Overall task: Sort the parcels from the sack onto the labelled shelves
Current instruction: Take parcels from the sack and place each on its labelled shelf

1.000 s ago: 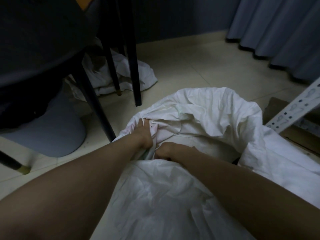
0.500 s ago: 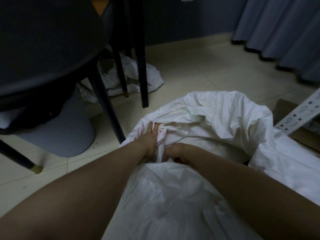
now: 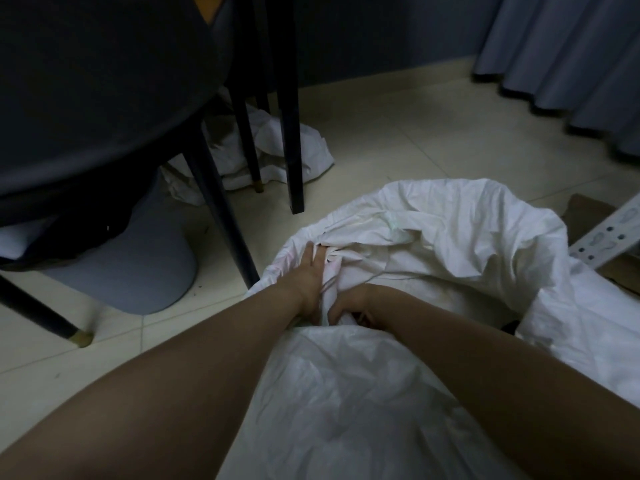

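Note:
A big white sack [image 3: 467, 233] lies crumpled on the tiled floor in front of me, its mouth bunched up at the left. My left hand [image 3: 308, 271] lies on the bunched cloth with fingers stretched forward and their tips tucked into a fold. Just to its right, my right hand [image 3: 353, 306] has its fingers curled round a fold of the sack cloth. No parcel shows; the sack's contents are hidden under the cloth.
A dark chair [image 3: 104, 98] with black legs [image 3: 221, 216] stands at the left over a grey round bin [image 3: 138, 271]. A second white bag [image 3: 277, 150] lies behind the legs. A white perforated shelf upright [image 3: 606, 233] and brown cardboard [image 3: 588, 209] are at the right; curtains [image 3: 571, 64] hang behind.
The left hand's fingers have stretched out flatter over the bunched cloth. The right hand has dug a little deeper into the fold. The view has shifted slightly.

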